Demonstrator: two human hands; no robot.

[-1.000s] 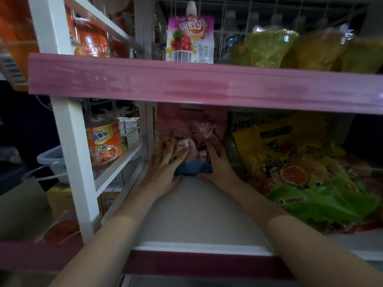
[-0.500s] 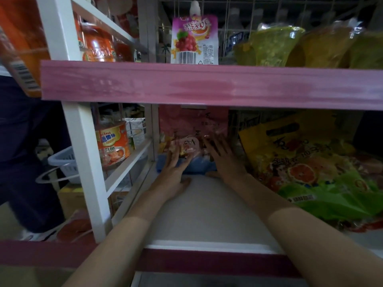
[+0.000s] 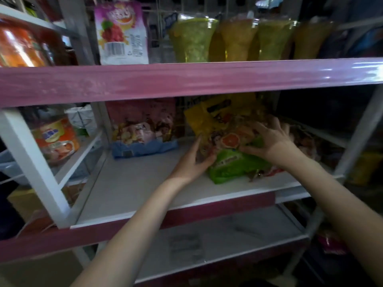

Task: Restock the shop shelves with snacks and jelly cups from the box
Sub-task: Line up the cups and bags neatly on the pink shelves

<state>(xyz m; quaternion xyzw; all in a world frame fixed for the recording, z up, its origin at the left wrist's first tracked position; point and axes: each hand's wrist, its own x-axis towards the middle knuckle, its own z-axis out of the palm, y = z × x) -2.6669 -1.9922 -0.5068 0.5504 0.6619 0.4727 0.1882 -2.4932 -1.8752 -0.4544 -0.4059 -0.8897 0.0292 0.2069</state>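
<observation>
Both hands now grip the yellow-and-green snack bag [image 3: 228, 150] near the right end of the middle shelf [image 3: 132, 189]: the left hand [image 3: 192, 160] cups its left edge, the right hand [image 3: 269, 139] presses curled fingers onto its top. Half a second ago they were flat against the pink-and-blue bag [image 3: 143, 131], which now stands alone at the shelf's back left. The crinkly glossy plastic bulges under the fingers. Flared translucent jelly cups [image 3: 234, 38] line the upper shelf beside a flat purple pouch [image 3: 121, 32].
</observation>
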